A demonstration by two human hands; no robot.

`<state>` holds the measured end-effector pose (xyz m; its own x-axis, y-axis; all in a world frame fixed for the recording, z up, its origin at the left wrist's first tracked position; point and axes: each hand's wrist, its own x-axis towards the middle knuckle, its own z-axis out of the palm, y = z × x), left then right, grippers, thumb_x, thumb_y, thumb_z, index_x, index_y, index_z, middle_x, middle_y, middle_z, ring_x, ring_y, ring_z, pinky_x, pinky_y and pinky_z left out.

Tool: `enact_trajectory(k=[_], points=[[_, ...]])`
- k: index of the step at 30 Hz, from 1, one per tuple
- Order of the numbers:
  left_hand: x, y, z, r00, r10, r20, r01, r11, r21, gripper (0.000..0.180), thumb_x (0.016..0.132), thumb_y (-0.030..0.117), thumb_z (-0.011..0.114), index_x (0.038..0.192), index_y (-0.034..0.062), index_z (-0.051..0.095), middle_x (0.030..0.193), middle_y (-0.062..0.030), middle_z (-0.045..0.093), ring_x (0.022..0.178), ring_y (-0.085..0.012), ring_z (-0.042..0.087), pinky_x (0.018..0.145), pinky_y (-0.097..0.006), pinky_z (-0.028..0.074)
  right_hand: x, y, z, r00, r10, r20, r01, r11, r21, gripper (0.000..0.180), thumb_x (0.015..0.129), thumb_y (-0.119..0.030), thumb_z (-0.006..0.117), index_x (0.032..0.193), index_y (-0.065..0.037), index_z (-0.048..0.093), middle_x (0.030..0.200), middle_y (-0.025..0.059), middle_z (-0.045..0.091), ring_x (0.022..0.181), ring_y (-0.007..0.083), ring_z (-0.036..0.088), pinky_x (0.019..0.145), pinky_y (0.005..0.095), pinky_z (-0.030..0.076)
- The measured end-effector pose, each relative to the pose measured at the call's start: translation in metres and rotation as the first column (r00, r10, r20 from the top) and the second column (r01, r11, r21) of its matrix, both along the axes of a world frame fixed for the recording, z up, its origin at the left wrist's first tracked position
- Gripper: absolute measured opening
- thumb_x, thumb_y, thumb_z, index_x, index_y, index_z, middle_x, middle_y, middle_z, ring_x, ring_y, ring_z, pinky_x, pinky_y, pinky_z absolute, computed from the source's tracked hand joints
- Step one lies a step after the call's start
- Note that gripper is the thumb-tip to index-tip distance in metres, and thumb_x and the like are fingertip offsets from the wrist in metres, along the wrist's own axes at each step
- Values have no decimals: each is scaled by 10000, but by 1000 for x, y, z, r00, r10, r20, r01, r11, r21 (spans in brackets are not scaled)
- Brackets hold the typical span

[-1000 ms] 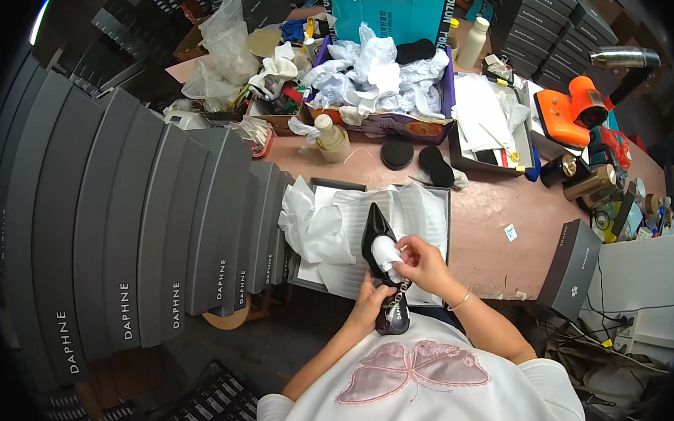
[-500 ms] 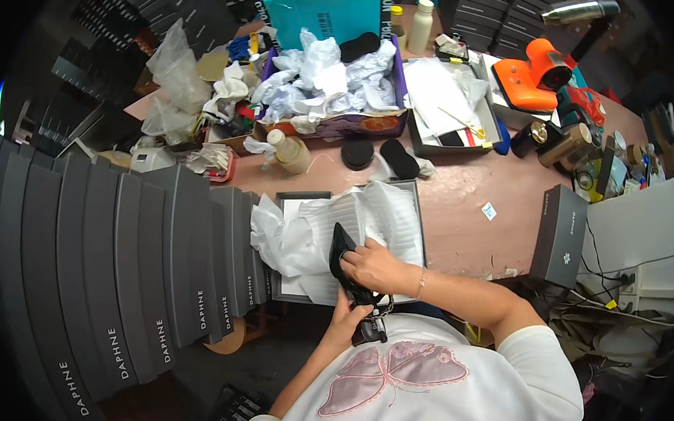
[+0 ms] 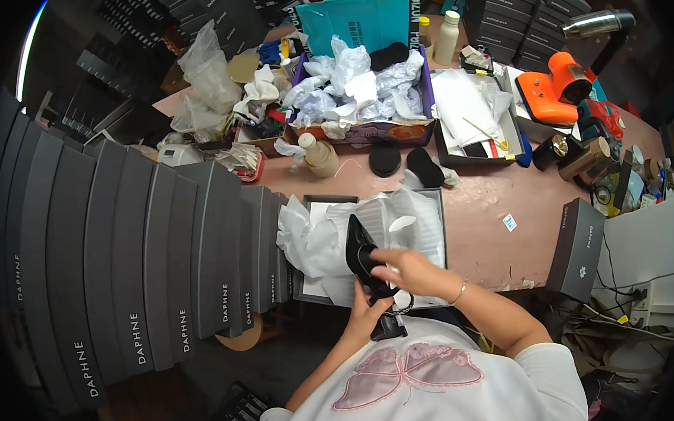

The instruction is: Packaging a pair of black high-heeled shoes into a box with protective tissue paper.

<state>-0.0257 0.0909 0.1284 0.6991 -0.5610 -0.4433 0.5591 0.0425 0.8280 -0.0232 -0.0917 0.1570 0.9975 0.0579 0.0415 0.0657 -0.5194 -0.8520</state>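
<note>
A black pointed shoe (image 3: 357,242) with a chain-like strap is held over the box, toe pointing away from me. My left hand (image 3: 365,317) is closed around its heel end from below. Just right of the shoe's opening is my right hand (image 3: 418,273), thumb and fingers apart, with nothing visible between them. Beneath lies an open grey shoebox (image 3: 442,243) lined with white tissue paper (image 3: 316,246). A small white piece (image 3: 402,223) shows above the tissue; what it is I cannot tell.
Stacked grey shoeboxes (image 3: 132,262) crowd the left side. Behind are a purple-edged carton (image 3: 371,133) of crumpled paper, a cream bottle (image 3: 319,156) and a black round tin (image 3: 384,162). Farther right stand a paper-filled tray (image 3: 476,156), an orange device (image 3: 542,97) and a shoebox lid (image 3: 577,250).
My right hand has drawn back from the shoe's opening, its fingers now apart. The small white piece has appeared above the tissue. My whole view has shifted slightly left.
</note>
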Motion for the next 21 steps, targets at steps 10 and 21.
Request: enact_trajectory(k=[10,21], points=[[4,13,5,981,-164,-105,168,985,37,738,832,128,613,1417,43,171,1216,-94,431,1101,-168,463,917,-296,413,48,52,-32,937,68,-344,-4,983,184,762,913,-582,407,734,148,535,920,356,528,851,451,530,797,479,429],[96,-33,-15,925,133,-355,-154,988,-32,418,936,488,480,1116,110,491,929,-102,592,828,-247,621,730,-392,536,13,56,-20,999,-36,6,35,991,126,686,908,-540,466,914,145,490,846,298,504,793,413,509,728,465,409]])
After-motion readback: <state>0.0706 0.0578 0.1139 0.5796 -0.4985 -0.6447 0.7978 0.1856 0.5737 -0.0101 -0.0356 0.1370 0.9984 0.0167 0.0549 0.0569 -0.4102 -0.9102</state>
